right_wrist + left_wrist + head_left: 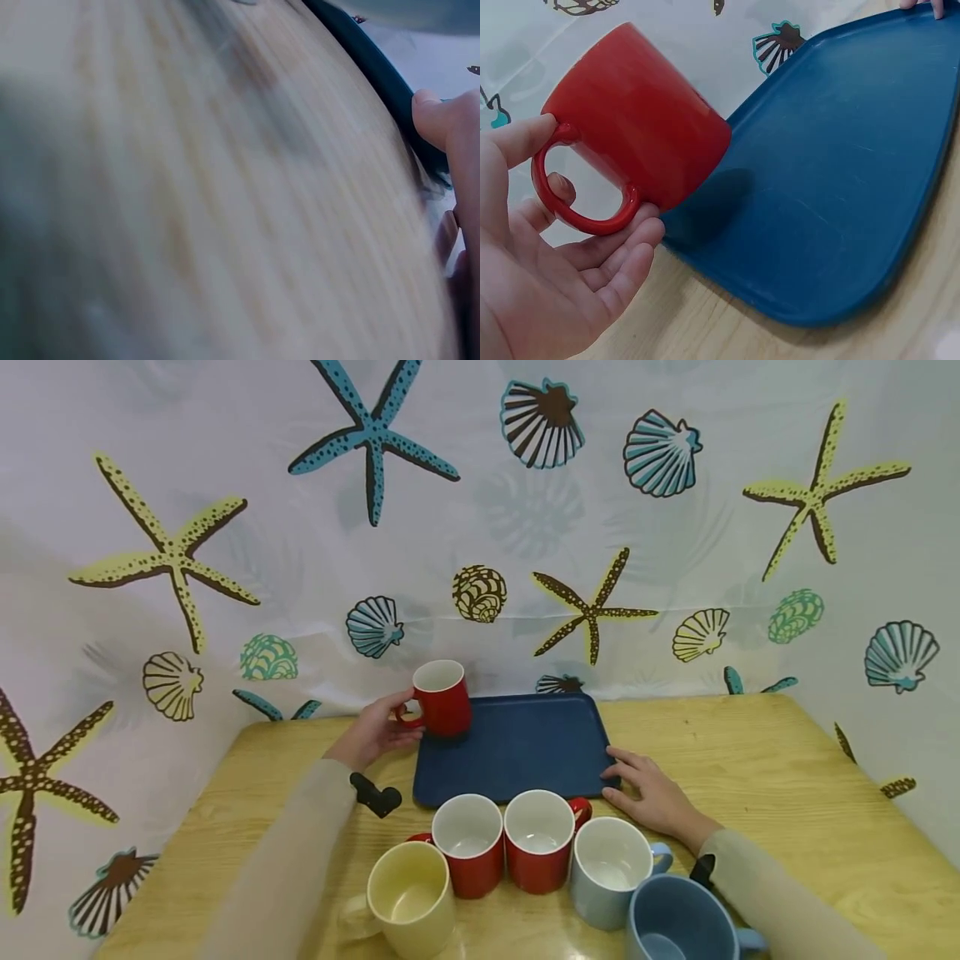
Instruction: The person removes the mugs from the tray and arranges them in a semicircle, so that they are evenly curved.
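At the far left corner of a dark blue tray, my left hand grips a red mug by its handle. The mug has a white inside. In the left wrist view, thumb and fingers are around the handle, and the mug's shadow falls on the tray; whether its base touches the tray I cannot tell. My right hand rests at the tray's near right corner, its fingers on the rim and loosely bent. The right wrist view shows the thumb against the tray's edge.
Nearer me stand two red mugs, side by side, with a yellow mug to their left. Right of them are a pale blue mug and a darker blue mug, close to my right forearm. A patterned cloth hangs behind the wooden table.
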The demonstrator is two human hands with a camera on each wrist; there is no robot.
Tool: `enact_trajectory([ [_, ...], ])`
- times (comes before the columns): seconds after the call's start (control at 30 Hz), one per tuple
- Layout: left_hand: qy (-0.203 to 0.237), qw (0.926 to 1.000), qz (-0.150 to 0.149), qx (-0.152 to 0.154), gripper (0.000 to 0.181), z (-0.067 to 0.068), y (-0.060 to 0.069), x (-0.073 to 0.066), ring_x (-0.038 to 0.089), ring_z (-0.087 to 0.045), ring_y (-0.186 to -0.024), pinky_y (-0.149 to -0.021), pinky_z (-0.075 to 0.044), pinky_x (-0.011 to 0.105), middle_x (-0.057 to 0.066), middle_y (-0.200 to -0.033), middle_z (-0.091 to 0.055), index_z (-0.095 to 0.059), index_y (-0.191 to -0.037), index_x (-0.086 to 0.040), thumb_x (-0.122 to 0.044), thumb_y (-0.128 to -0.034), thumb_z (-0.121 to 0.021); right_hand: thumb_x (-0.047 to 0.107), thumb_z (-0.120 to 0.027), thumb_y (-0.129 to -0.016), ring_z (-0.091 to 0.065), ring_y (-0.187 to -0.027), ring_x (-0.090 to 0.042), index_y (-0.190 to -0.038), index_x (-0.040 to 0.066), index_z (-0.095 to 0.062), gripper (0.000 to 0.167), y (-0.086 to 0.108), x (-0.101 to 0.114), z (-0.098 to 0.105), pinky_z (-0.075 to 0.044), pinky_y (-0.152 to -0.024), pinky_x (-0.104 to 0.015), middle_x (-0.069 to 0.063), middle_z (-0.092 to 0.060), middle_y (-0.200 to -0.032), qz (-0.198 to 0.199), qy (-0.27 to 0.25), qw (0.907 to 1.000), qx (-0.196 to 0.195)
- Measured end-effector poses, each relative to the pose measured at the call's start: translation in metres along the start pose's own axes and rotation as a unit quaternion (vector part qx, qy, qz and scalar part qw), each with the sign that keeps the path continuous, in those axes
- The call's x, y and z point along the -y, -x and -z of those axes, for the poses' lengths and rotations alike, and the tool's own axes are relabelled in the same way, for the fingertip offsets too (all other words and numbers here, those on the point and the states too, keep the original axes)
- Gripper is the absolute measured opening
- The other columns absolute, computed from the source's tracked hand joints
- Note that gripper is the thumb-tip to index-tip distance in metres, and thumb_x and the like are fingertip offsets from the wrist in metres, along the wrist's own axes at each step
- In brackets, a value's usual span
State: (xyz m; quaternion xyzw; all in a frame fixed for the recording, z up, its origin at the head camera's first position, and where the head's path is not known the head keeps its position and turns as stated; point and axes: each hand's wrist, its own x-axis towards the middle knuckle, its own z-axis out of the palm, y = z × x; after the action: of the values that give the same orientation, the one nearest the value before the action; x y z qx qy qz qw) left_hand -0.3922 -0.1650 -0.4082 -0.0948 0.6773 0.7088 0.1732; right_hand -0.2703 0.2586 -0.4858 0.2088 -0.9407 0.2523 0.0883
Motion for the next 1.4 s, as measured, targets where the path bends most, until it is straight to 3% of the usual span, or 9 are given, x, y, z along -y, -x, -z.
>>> enact_trajectory([
  [0.23,0.016,0.9998,0.002,0.014,0.058,0.011,0.011,0.002,0.036,-0.059,-0.104,-0.094,-0.044,0.040,0.025,-0.124,-0.048,-0.038,-0.120,-0.008,-0.049,-0.0857,-0.060,0.043,-0.058,-0.089,-0.039,-0.126,-0.032,-0.109,0.022,-0.063,0.030,-0.002,0.000,0.000,-0.036,-0.096,-0.055,-0.006,-0.040,-0.143,0.005,0.001,1.0000,0.002],
  [0.57,0.017,0.9992,-0.004,0.035,0.041,0.023,0.030,0.007,0.042,-0.051,-0.114,-0.097,-0.040,0.043,0.029,-0.128,-0.046,-0.039,-0.099,-0.011,-0.046,-0.0886,-0.058,0.041,-0.059,-0.089,-0.038,-0.126,-0.034,-0.109,0.020,-0.064,0.030,0.000,0.000,0.001,-0.034,-0.098,-0.056,-0.008,-0.040,-0.142,0.005,-0.002,1.0000,0.004],
  [0.83,0.012,0.9991,-0.005,0.040,0.047,0.031,0.047,0.013,0.040,-0.054,-0.111,-0.097,-0.040,0.044,0.029,-0.131,-0.043,-0.038,-0.103,-0.009,-0.049,-0.0875,-0.058,0.042,-0.060,-0.089,-0.038,-0.126,-0.034,-0.108,0.021,-0.064,0.029,-0.001,0.000,0.001,-0.034,-0.098,-0.056,-0.008,-0.040,-0.142,0.005,-0.009,0.9999,0.003],
  [1.17,0.018,0.9981,-0.028,0.051,0.037,0.044,0.072,0.025,0.038,-0.060,-0.101,-0.094,-0.043,0.045,0.018,-0.104,-0.061,-0.043,-0.090,-0.008,-0.042,-0.0910,-0.056,0.039,-0.060,-0.089,-0.035,-0.128,-0.036,-0.109,0.018,-0.064,0.029,-0.003,0.001,0.002,-0.030,-0.100,-0.057,-0.010,-0.039,-0.142,0.006,-0.027,0.9995,0.015],
  [1.4,-0.001,0.9985,-0.029,0.046,0.036,0.054,0.094,0.036,0.039,-0.058,-0.104,-0.096,-0.041,0.046,0.024,-0.129,-0.046,-0.044,-0.092,-0.010,-0.044,-0.0914,-0.054,0.040,-0.059,-0.090,-0.037,-0.126,-0.037,-0.111,0.018,-0.064,0.031,-0.003,0.000,0.003,-0.031,-0.100,-0.057,-0.011,-0.040,-0.141,0.025,0.002,0.9995,0.017],
])
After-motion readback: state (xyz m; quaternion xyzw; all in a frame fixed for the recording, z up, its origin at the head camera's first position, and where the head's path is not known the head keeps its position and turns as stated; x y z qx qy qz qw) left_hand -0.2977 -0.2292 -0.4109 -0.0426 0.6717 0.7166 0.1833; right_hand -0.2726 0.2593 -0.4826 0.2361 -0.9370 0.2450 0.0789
